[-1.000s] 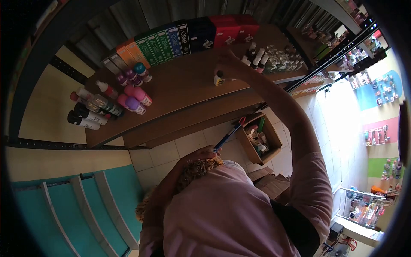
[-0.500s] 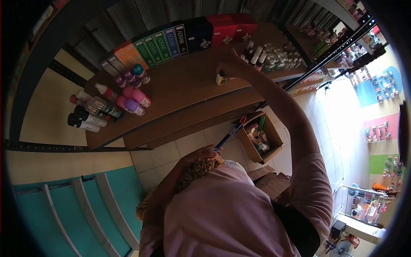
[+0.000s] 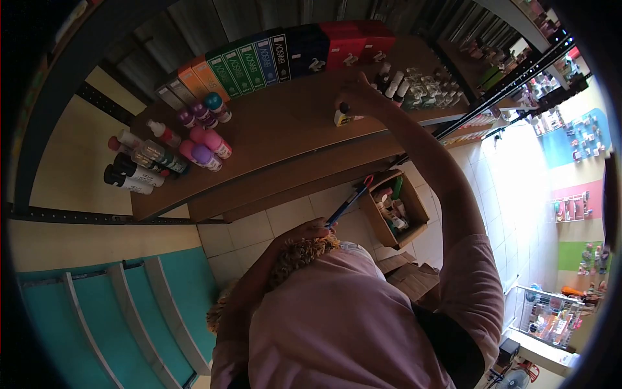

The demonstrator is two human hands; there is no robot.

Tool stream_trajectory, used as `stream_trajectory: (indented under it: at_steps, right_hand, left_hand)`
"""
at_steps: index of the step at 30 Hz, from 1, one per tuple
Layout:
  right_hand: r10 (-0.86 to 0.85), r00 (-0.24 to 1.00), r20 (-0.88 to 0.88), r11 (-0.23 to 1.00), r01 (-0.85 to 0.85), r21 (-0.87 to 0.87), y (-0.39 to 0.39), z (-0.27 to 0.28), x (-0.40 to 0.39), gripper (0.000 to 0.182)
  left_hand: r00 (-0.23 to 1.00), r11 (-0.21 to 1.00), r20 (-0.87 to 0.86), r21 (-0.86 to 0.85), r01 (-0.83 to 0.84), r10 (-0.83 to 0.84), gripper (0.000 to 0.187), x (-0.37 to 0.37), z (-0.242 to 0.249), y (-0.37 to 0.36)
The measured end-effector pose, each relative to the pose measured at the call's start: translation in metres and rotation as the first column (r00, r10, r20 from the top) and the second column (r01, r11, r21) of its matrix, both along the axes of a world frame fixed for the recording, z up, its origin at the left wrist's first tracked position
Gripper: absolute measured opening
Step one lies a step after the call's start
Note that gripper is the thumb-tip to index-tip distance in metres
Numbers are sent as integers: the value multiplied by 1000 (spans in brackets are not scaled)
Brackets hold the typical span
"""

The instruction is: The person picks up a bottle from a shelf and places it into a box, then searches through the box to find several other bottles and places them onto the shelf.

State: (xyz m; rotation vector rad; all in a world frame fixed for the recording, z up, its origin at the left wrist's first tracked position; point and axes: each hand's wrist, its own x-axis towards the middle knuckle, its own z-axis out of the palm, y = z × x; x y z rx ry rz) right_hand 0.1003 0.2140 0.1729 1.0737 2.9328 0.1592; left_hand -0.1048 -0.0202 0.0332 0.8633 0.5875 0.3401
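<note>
My left hand (image 3: 312, 229) is closed round a duster near my chest. The duster's blue handle (image 3: 346, 206) ends in a red loop and points toward the shelf. Its brown, shaggy fringe (image 3: 298, 257) lies between my forearm and my shirt. Stretched over the brown shelf (image 3: 278, 133), my right hand (image 3: 357, 97) has its fingers curled at the dark cap of a small bottle (image 3: 341, 118) with a white and yellow label. Part of the grip is hidden by the hand itself. Just right of this hand stand white-capped bottles (image 3: 396, 85) and several clear glass bottles (image 3: 424, 91).
Upright boxes (image 3: 249, 65) line the shelf's back. Pink and purple bottles (image 3: 207, 146) and black-capped white bottles (image 3: 133, 178) stand at its left. Below, a cardboard box (image 3: 414, 223) holding small items sits on the tiled floor (image 3: 249, 233), beside flattened cardboard (image 3: 414, 279).
The view has shifted slightly, so the shelf goods appear a little further right. Both hands keep nearly the same place, the right at the small bottle and the left on the duster.
</note>
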Motion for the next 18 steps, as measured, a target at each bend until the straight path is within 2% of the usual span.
stream_trajectory:
  at_steps: [16,18]
  right_hand:
    - [-106,994,28,994,107,-16,1,-4,3,23]
    - [-133,990,42,991,134,-31,2,-6,2,24]
  left_hand:
    - [998,993,20,100,57,-59,52,2,-22,6]
    - [1000,999,4,43,30,-30,52,1,-12,3]
